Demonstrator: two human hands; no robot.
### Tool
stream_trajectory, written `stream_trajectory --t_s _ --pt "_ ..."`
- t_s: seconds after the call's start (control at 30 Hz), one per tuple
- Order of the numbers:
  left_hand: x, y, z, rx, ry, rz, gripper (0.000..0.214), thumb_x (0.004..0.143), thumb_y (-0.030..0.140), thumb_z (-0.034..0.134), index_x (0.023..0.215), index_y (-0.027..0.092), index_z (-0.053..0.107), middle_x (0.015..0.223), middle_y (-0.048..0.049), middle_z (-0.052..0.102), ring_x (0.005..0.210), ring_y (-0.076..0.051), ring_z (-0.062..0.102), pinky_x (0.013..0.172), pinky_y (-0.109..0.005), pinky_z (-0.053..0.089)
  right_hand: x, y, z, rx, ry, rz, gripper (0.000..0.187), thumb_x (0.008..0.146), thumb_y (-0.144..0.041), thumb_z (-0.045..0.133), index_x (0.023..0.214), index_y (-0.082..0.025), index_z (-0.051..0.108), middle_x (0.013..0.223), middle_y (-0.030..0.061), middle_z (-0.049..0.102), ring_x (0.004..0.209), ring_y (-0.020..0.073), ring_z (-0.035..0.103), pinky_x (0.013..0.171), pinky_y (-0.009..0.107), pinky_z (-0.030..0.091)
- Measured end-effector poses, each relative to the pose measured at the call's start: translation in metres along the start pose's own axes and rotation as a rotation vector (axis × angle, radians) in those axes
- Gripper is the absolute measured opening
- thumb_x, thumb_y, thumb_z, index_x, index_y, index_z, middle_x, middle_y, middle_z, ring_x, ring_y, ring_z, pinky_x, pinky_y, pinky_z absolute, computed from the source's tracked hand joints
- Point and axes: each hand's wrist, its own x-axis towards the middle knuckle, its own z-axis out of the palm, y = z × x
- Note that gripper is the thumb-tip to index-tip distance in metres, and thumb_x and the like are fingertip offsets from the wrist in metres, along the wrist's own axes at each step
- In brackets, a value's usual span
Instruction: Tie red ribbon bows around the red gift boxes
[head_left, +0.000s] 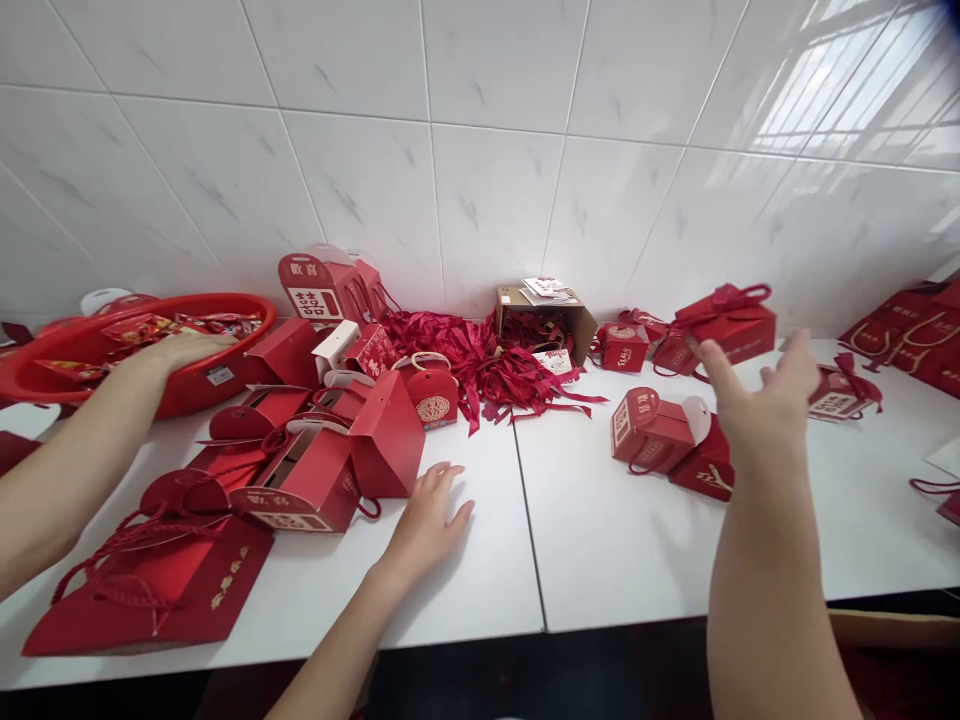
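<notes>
My left hand (431,525) lies on the white table with its fingers stretched out and its thumb apart. Its fingertips are beside a tall red box (390,435); whether they touch it I cannot tell. My right hand (761,400) reaches forward over the right side, thumb and fingers spread. Just beyond it is a red gift box with a ribbon bow (731,320), partly hidden by the hand. Left of my right wrist stand a pink-red box with a rounded top (651,432) and a dark red box (705,465). Behind them sits a small red box (624,345).
Another person's hand (184,350) reaches from the left into a red basin (180,395) of wrapped packets. Red boxes (300,480) crowd the left side. Red ribbons (487,370) spill beside a cardboard box (574,320) against the tiled wall. Red bags (919,335) stand far right.
</notes>
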Motion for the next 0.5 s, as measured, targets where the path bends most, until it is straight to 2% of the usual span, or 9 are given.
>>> stream_trajectory --t_s 0.07,0.13,0.2,0.3,0.4,0.47,0.5 --pt "0.018 0.006 0.008 0.015 -0.004 0.044 0.032 0.085 0.029 0.054 0.116 0.018 0.057 0.136 -0.0165 0.047 0.128 -0.036 0.042 0.099 -0.054 0.041 -0.020 -0.003 0.017 0.052 -0.020 0.096 0.092 0.077 -0.057 0.062 0.149 -0.017 0.021 0.152 0.0204 0.016 0.135 0.0348 0.032 0.103 0.047 0.039" --pt "0.038 0.011 0.016 0.026 0.013 0.082 0.032 0.087 0.031 0.052 0.116 0.018 0.058 0.140 -0.0153 0.044 0.130 -0.037 0.039 0.100 -0.053 0.040 -0.050 -0.004 0.039 0.122 -0.150 0.107 0.083 0.074 -0.055 0.065 0.143 -0.018 0.036 0.147 0.0194 0.030 0.133 0.0352 0.035 0.101 0.049 0.041" --pt "0.058 0.015 0.021 0.035 0.054 0.106 0.030 0.090 0.031 0.049 0.114 0.016 0.060 0.138 -0.0134 0.047 0.129 -0.036 0.040 0.100 -0.052 0.040 -0.085 -0.001 0.061 0.220 -0.330 0.143 0.070 0.076 -0.054 0.064 0.135 -0.021 0.044 0.144 0.0175 0.035 0.132 0.0353 0.038 0.097 0.051 0.045" --pt "0.077 0.017 0.026 0.035 0.098 0.133 0.030 0.092 0.033 0.051 0.113 0.014 0.059 0.124 -0.0102 0.056 0.116 -0.029 0.053 0.095 -0.049 0.045 -0.132 0.003 0.087 0.431 -0.648 0.313 0.058 0.081 -0.050 0.061 0.130 -0.024 0.045 0.145 0.0155 0.037 0.131 0.0337 0.042 0.100 0.052 0.044" --pt "0.070 0.026 0.025 0.018 0.069 0.172 0.026 0.092 0.032 0.052 0.107 0.013 0.061 0.108 -0.0058 0.062 0.098 -0.021 0.061 0.085 -0.041 0.051 -0.164 0.000 0.104 0.538 -0.814 0.393 0.039 0.089 -0.049 0.052 0.120 -0.027 0.053 0.132 0.0139 0.055 0.118 0.0285 0.057 0.092 0.040 0.053" --pt "0.050 0.038 0.020 -0.001 0.031 0.189 0.020 0.093 0.022 0.045 0.091 0.015 0.064 0.092 -0.0035 0.065 0.087 -0.019 0.062 0.079 -0.035 0.052 -0.174 -0.007 0.110 0.586 -0.874 0.414 0.035 0.094 -0.051 0.040 0.112 -0.028 0.058 0.117 0.0117 0.065 0.109 0.0253 0.064 0.084 0.034 0.057" --pt "0.036 0.046 0.016 -0.013 0.016 0.193 0.025 0.092 0.015 0.040 0.085 0.016 0.064 0.085 -0.0028 0.065 0.083 -0.018 0.062 0.076 -0.032 0.051 -0.175 -0.011 0.112 0.610 -0.903 0.417 0.038 0.096 -0.052 0.033 0.108 -0.028 0.060 0.112 0.0108 0.068 0.106 0.0241 0.066 0.082 0.032 0.057"
